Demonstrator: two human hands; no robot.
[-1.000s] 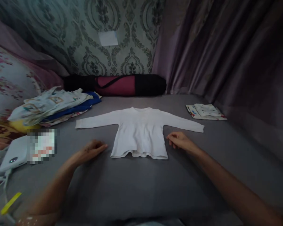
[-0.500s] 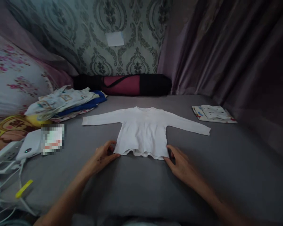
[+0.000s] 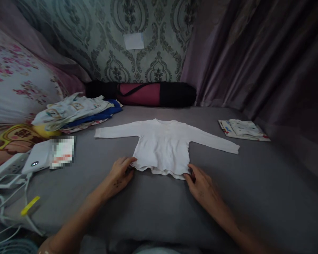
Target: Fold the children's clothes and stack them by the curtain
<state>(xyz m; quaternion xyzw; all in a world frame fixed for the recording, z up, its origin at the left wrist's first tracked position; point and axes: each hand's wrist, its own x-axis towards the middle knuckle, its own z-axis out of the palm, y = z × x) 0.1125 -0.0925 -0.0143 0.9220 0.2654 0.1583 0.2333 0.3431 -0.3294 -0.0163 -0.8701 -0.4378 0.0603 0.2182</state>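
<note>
A small white long-sleeved shirt [image 3: 163,144] lies flat on the grey bed sheet [image 3: 153,211], sleeves spread out to both sides and neck toward the wall. My left hand [image 3: 120,174] pinches the shirt's bottom left hem corner. My right hand [image 3: 202,187] pinches the bottom right hem corner. Both forearms reach in from the bottom of the view.
A pile of printed and blue clothes [image 3: 76,111] sits at the back left. A folded printed garment [image 3: 242,129] lies at the right. A maroon and black rolled bag [image 3: 148,94] rests against the wall. White devices [image 3: 37,160] and cables lie left. Curtains hang right.
Both hands came down from beside the shirt's body to its bottom hem corners and closed on them. The left hem corner has lifted slightly.
</note>
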